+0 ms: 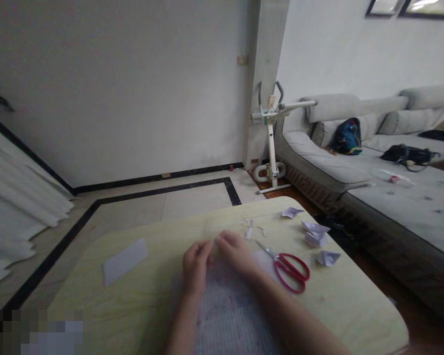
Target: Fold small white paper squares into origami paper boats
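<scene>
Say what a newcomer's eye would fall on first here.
Likely the red-handled metal scissors, vivid on the pale wood-grain table, right of the bare right hand. Next, the folded whitish paper shapes toward the table's right edge, then the blue bag on the grey cushioned sofa beyond.

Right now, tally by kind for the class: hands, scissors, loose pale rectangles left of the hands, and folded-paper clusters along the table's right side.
Left hand and right hand: 2
Red-handled scissors: 1
Pale rectangle: 1
Folded-paper clusters: 3 (the middle one may hold several pieces)
Total: 7
</scene>
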Tool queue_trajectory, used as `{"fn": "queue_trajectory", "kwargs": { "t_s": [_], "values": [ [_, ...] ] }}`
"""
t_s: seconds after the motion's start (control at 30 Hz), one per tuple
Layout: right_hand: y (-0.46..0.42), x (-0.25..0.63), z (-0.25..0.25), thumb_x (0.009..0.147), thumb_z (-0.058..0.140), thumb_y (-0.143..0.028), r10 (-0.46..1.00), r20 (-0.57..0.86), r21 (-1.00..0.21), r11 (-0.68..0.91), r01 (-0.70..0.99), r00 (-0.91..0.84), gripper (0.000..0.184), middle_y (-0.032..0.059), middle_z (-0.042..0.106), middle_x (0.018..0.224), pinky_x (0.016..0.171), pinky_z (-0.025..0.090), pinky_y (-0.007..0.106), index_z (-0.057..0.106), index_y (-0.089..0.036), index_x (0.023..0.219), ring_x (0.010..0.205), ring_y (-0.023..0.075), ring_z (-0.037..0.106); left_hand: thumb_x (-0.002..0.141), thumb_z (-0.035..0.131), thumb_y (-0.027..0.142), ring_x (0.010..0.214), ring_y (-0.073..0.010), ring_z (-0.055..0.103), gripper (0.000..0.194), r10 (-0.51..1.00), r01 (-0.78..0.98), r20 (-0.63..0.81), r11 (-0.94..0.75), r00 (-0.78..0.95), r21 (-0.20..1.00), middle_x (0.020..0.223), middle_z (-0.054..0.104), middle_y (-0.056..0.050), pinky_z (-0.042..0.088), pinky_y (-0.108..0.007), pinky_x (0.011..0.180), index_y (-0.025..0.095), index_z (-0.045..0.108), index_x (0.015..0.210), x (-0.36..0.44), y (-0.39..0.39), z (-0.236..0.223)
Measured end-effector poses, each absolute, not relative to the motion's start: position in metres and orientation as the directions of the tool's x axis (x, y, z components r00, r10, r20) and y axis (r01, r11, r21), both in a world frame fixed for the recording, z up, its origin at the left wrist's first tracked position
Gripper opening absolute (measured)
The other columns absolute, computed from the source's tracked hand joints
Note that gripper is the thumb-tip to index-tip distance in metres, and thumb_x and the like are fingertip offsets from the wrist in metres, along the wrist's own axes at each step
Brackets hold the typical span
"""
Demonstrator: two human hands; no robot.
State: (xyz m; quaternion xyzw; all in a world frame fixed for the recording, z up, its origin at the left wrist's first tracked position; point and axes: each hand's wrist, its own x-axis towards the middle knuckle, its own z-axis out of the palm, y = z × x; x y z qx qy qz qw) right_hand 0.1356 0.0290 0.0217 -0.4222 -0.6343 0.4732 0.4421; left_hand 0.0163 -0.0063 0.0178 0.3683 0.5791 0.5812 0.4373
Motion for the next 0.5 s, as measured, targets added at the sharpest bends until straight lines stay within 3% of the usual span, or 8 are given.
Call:
{"fn": "queue_trajectory", "kwargs": {
  "t_s": [0.3, 0.5],
  "values": [
    [0.0299, 0.1344, 0.0201, 0.085, 0.048, -0.026, 0.956, 0.157, -0.969, 0.198, 0.149, -0.249, 0.025, -0.0024, 0.051, 0.058, 0.055, 0.034, 0.021, 0.055, -0.016, 0.063, 0.058, 0.0109, 0.046, 0.069, 0.064, 0.042, 0.04, -0.0067, 0.041, 0.027, 0.934, -0.178, -0.084, 0.023, -0.347, 0.984, 0.047, 0.046, 0.007, 0.031, -0.018, 0.038, 0.015, 0.058, 0.068, 0.0148, -0.0024, 0.0147],
    [0.0292, 0.1347, 0.0225, 0.084, 0.048, -0.026, 0.956, 0.154, -0.969, 0.196, 0.153, -0.252, 0.025, -0.0021, 0.05, 0.059, 0.054, 0.033, 0.022, 0.053, -0.016, 0.062, 0.059, 0.0112, 0.047, 0.074, 0.06, 0.042, 0.044, -0.0076, 0.043, 0.029, 0.939, 0.014, 0.008, -0.004, -0.344, 1.0, 0.047, 0.046, 0.006, 0.034, -0.018, 0.042, 0.016, 0.055, 0.063, 0.012, -0.0032, 0.0135]
  ]
}}
